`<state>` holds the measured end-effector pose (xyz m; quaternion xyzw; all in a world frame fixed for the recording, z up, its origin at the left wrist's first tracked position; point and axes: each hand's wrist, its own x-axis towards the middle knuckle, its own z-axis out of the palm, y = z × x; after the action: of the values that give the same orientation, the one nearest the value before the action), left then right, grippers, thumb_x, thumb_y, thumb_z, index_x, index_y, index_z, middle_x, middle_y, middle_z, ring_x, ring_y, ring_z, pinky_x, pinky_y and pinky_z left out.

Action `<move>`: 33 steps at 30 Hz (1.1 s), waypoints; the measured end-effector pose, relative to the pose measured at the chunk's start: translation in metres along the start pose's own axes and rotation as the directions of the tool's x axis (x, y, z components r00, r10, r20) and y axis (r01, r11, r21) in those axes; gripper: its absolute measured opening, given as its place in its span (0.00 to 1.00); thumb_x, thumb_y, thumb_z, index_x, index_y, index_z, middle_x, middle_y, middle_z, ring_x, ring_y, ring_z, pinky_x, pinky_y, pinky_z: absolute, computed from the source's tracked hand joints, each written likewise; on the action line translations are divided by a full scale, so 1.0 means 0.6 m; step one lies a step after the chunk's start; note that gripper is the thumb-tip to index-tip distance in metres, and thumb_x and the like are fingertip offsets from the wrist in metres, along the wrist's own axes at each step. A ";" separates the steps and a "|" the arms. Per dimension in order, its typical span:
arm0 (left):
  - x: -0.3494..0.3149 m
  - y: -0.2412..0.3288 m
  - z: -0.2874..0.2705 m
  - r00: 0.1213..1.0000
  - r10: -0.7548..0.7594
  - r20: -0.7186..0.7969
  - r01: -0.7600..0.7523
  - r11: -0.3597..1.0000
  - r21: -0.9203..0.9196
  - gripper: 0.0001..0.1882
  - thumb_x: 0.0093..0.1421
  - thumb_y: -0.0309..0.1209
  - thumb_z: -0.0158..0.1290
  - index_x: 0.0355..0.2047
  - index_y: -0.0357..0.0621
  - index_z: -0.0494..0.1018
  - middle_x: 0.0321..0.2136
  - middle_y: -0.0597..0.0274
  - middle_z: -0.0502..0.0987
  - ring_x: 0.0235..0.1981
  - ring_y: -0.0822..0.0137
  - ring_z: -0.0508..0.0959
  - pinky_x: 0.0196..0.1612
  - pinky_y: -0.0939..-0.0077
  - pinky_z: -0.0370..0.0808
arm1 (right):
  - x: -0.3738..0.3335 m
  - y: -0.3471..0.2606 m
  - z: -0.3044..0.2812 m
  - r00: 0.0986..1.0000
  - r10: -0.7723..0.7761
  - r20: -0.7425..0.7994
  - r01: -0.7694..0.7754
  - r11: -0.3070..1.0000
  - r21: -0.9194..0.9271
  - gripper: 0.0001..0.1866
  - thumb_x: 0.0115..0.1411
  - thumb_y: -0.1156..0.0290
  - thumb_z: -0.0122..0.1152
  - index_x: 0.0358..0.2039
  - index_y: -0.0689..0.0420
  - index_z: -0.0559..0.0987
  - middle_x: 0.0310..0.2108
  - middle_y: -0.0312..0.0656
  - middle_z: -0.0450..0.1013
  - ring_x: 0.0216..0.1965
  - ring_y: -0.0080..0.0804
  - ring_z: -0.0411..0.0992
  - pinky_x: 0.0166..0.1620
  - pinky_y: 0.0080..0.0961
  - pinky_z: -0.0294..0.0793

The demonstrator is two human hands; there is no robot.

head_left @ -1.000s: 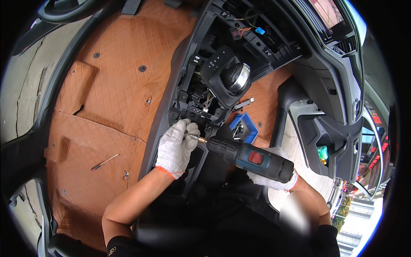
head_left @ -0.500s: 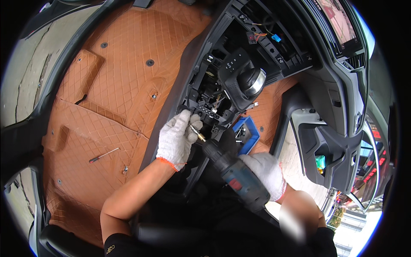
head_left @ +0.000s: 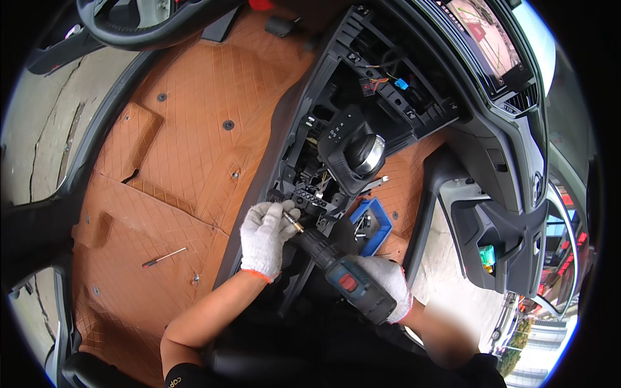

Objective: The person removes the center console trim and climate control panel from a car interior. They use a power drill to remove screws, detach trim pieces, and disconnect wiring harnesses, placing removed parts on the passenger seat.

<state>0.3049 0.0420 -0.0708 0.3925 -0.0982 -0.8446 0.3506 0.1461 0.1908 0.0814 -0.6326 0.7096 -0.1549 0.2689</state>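
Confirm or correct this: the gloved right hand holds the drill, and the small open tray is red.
The small open tray is blue, not red, as the head view shows. The gloved right hand does hold the drill.

The left hand (head_left: pixel 259 242), gloved in white, is held just left of the frame's centre, its fingers (head_left: pixel 274 212) bent and gathered near their tips. The left forearm (head_left: pixel 217 309), bare, is slanted up and rightward from the lower left, the elbow (head_left: pixel 171 343) being bent near the lower edge. The right hand (head_left: pixel 391 281), likewise gloved, is placed lower, right of centre, its fingers mostly hidden. The right forearm (head_left: pixel 446 333) is angled in from the lower right, partly blurred.
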 end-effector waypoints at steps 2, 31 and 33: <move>-0.004 0.000 0.006 1.000 0.017 -0.015 -0.018 0.999 -0.030 0.15 0.77 0.29 0.51 0.58 0.34 0.65 0.54 0.45 0.79 0.49 0.58 0.83 0.52 0.65 0.84 | 0.005 -0.006 0.005 1.000 0.006 0.006 -0.006 1.000 -0.028 0.20 0.58 0.67 0.71 0.51 0.57 0.83 0.35 0.47 0.81 0.36 0.48 0.82 0.40 0.37 0.82; -0.025 0.019 0.007 0.998 -0.046 0.046 0.052 0.990 -0.131 0.17 0.75 0.25 0.53 0.60 0.27 0.72 0.48 0.60 0.82 0.41 0.74 0.81 0.46 0.78 0.79 | 0.120 -0.064 -0.110 0.972 0.039 0.230 -0.059 0.995 0.080 0.17 0.56 0.61 0.71 0.42 0.58 0.81 0.28 0.50 0.79 0.33 0.55 0.80 0.37 0.42 0.80; -0.024 0.020 0.006 0.998 -0.047 0.043 0.053 0.989 -0.135 0.18 0.75 0.25 0.53 0.60 0.27 0.71 0.47 0.61 0.81 0.39 0.75 0.80 0.44 0.78 0.79 | 0.125 -0.068 -0.114 0.965 0.045 0.260 -0.056 0.998 0.033 0.17 0.57 0.61 0.71 0.42 0.58 0.81 0.28 0.50 0.79 0.33 0.55 0.80 0.37 0.42 0.80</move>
<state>0.3147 0.0428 -0.0544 0.3530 -0.0373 -0.8655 0.3533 0.1355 0.1031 0.1456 -0.6236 0.6811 -0.0783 0.3757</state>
